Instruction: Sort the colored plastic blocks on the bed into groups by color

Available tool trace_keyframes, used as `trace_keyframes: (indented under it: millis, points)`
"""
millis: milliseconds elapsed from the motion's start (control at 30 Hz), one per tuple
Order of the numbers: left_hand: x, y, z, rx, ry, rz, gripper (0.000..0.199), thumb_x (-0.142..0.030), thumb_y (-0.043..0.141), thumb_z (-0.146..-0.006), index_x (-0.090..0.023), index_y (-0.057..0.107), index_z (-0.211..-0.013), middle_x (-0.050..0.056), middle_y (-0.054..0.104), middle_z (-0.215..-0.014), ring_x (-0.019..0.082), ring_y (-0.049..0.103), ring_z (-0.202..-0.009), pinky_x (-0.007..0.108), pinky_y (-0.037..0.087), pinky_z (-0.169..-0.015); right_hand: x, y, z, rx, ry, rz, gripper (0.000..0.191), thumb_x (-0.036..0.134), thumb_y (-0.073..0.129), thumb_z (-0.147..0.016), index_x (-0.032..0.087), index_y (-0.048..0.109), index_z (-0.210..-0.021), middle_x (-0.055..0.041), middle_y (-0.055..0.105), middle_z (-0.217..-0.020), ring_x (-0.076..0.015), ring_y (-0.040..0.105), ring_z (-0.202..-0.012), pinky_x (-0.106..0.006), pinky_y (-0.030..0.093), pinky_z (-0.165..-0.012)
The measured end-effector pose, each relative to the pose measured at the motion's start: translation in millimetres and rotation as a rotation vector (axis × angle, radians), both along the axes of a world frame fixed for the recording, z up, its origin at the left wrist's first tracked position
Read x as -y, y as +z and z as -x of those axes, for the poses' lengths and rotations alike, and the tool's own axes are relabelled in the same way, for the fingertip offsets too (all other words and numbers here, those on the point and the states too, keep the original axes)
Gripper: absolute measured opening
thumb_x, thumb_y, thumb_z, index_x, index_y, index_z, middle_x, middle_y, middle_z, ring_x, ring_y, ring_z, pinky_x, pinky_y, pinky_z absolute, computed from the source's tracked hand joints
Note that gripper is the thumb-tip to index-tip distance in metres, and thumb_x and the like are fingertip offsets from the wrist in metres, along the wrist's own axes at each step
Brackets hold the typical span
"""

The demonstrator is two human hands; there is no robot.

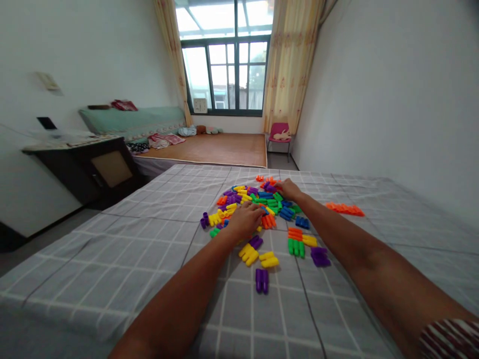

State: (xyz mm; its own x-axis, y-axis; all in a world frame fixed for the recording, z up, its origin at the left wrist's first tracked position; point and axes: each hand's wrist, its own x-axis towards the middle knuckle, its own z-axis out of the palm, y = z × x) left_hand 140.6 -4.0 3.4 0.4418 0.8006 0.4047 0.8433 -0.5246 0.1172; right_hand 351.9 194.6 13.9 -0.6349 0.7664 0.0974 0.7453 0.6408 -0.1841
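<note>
Multicoloured plastic building pieces [258, 201] lie in a loose heap on a grey cloth with white checked lines [149, 239], beneath the left fingers and reaching across to the right fingertips. Nearest the viewer, a dark-and-white striped sleeve [451, 339] covers part of the right arm, well behind the right fingers. A purple twin-tube plastic piece [262, 280] lies apart on the near side of the left fingers; a yellow plastic piece [269, 259] lies just beyond it, and a yellow-and-purple plastic cluster [250, 251] is nearer those fingers. To the near side of the right fingers are a purple plastic block [320, 257] and an orange, green and yellow plastic cluster [297, 240]. The left hand [246, 219] is palm down over the heap, fingers slightly bent and close together; whether they grip a piece cannot be determined. An orange plastic strip [344, 209] lies well apart, right of the right fingers. The right hand [289, 189] reaches the heap's far edge, fingers narrowed at a purple piece [270, 187]; a firm hold cannot be confirmed. Small orange plastic pieces [259, 178] lie just beyond the right fingertips. Farther off stand a brown-topped bed [224, 148], a pink chair [280, 132] and a dark-framed window [235, 75].
</note>
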Motion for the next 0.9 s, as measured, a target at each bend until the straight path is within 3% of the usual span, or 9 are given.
trace_keyframes:
  millis: [133, 267, 367, 467, 567, 700, 900]
  points:
    - [-1, 1.9, -1, -0.017, 0.005, -0.004, 0.027, -0.029, 0.043, -0.096, -0.024, 0.068, -0.107, 0.008, 0.067, -0.107, 0.023, 0.053, -0.106, 0.039, 0.044, -0.095, 22, 5.5, 2, -0.13, 0.074, 0.055, 0.029, 0.026, 0.052, -0.088, 0.023, 0.069, -0.11, -0.0053, 0.07, -0.114, -0.0234, 0.06, -0.108, -0.037, 0.045, -0.098]
    - [1, 7.6, -3, -0.016, 0.007, 0.007, 0.027, -0.029, 0.043, -0.096, -0.024, 0.068, -0.105, 0.007, 0.068, -0.107, 0.023, 0.054, -0.104, 0.038, 0.045, -0.094, 44, 28.2, -30, -0.375, 0.077, 0.347, 0.031, 0.037, 0.048, -0.091, 0.023, 0.063, -0.115, -0.0057, 0.066, -0.115, -0.0206, 0.062, -0.102, -0.036, 0.052, -0.088]
    - [0, 8.1, -3, 0.002, -0.012, 0.007, 0.027, -0.028, 0.044, -0.096, -0.024, 0.068, -0.107, 0.007, 0.068, -0.107, 0.023, 0.054, -0.105, 0.039, 0.044, -0.096, 56, 40.8, -68, -0.328, 0.034, 0.622, 0.043, 0.05, 0.057, -0.086, 0.026, 0.057, -0.121, -0.0066, 0.066, -0.114, -0.0202, 0.064, -0.096, -0.03, 0.056, -0.073]
    - [-4, 4.3, -1, 0.014, -0.036, -0.015, 0.027, -0.029, 0.044, -0.095, -0.025, 0.068, -0.107, 0.007, 0.068, -0.108, 0.022, 0.054, -0.107, 0.04, 0.043, -0.098, 63, 41.2, -106, -0.161, 0.004, 0.72, 0.049, 0.054, 0.068, -0.075, 0.023, 0.062, -0.111, -0.0071, 0.069, -0.102, -0.0213, 0.065, -0.091, -0.028, 0.055, -0.066]
    - [-7, 1.2, 1, 0.001, -0.037, -0.028, 0.028, -0.029, 0.043, -0.095, -0.026, 0.068, -0.109, 0.006, 0.068, -0.11, 0.022, 0.054, -0.109, 0.039, 0.044, -0.099, 64, 34.8, -133, -0.086, -0.029, 0.692, 0.046, 0.055, 0.068, -0.075, 0.022, 0.068, -0.107, -0.0073, 0.071, -0.099, -0.0223, 0.066, -0.089, -0.03, 0.055, -0.067]
    - [-7, 3.4, 2, -0.026, -0.029, -0.028, 0.029, -0.028, 0.042, -0.095, -0.026, 0.067, -0.11, 0.004, 0.068, -0.11, 0.021, 0.054, -0.108, 0.039, 0.044, -0.098, 58, 28.3, -153, -0.178, -0.102, 0.413, 0.048, 0.053, 0.065, -0.079, 0.022, 0.069, -0.115, -0.0097, 0.069, -0.116, -0.0244, 0.064, -0.1, -0.035, 0.053, -0.084]
    - [-4, 8.8, 0, -0.018, -0.021, -0.011, 0.029, -0.028, 0.043, -0.095, -0.026, 0.067, -0.111, 0.005, 0.067, -0.112, 0.021, 0.055, -0.108, 0.039, 0.045, -0.097, 66, 13.3, -149, -0.071, -0.025, 0.353, 0.057, 0.043, 0.078, -0.067, 0.025, 0.068, -0.12, -0.0068, 0.07, -0.117, -0.0245, 0.065, -0.101, -0.033, 0.052, -0.087]
